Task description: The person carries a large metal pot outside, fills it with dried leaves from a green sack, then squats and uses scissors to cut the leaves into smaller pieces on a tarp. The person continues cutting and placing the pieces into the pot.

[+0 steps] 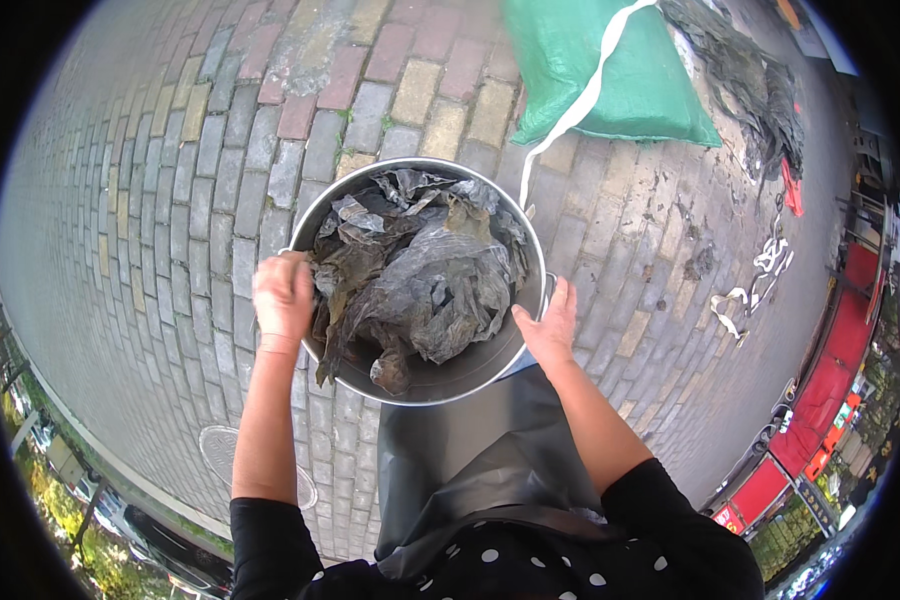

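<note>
In front of my body I hold a wide round metal pot by its two sides. Dried, crumpled sheets that look like kelp, grey-brown with a pale bloom, fill much of it. One piece hangs over the rim at the lower left. My left hand is closed around the handle side at the left, its fingers slightly blurred. At the right, my right hand grips the other handle, with the thumb on the rim. The fingers' undersides are hidden.
Ahead on the brick paving lies a green woven sack with a white strap across it. More dark dried sheets lie beyond. White strips litter the ground at right, near a red vehicle. A manhole cover is at left.
</note>
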A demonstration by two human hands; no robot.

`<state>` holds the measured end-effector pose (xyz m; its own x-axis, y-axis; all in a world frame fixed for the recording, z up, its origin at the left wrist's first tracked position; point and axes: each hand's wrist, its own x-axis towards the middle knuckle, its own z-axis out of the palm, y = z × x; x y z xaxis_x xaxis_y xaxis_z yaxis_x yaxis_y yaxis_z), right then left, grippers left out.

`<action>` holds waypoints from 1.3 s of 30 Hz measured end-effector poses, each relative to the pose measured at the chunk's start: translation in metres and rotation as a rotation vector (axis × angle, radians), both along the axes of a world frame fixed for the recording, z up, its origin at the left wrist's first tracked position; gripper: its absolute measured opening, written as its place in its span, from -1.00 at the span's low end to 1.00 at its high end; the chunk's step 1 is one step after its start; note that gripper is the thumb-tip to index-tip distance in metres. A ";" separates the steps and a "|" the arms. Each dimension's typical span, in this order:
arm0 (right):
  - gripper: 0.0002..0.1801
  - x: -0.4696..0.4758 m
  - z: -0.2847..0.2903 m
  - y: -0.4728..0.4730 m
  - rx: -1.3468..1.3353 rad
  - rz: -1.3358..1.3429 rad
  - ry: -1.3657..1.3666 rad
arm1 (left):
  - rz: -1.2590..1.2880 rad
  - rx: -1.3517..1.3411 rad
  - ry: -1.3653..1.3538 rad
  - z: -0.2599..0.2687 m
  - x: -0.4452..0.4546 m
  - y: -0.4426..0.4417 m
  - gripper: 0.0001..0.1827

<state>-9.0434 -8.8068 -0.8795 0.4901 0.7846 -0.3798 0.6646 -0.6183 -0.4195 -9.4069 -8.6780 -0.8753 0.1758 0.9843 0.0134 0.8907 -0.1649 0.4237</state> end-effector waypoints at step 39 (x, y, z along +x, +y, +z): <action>-0.59 0.585 0.399 -0.447 0.907 -1.581 -0.027 | -0.204 -1.219 -0.843 0.305 0.852 -0.145 -0.64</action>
